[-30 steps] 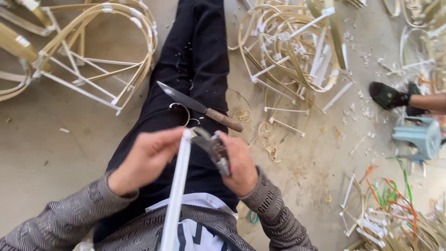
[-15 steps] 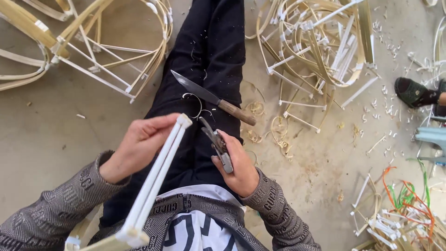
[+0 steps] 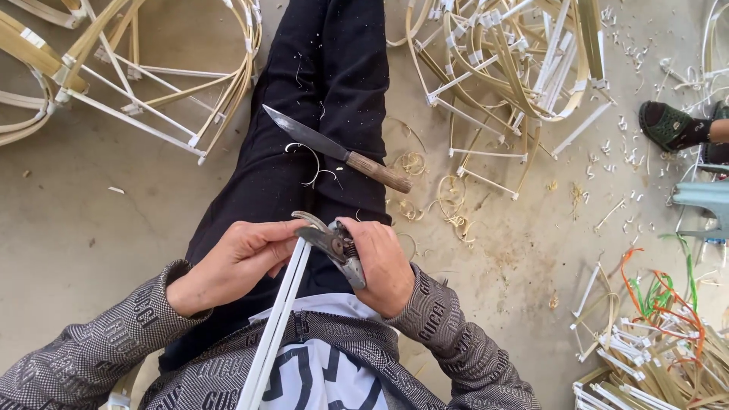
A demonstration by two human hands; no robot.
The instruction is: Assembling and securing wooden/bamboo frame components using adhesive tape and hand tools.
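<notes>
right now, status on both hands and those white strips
Left hand grips paired white bamboo strips. Right hand closed on grey metal pruning shears, blades at strip ends. Wooden-handled knife lies on lap, apart.

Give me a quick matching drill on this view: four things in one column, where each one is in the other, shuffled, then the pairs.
Things:
1. knife
2. shears
3. white strips
4. blue stool

Places:
A. in the left hand, running down toward the chest
B. at the right edge of the floor
C. lying across the black trouser leg
D. gripped in the right hand

Pairs: 1-C, 2-D, 3-A, 4-B
</notes>
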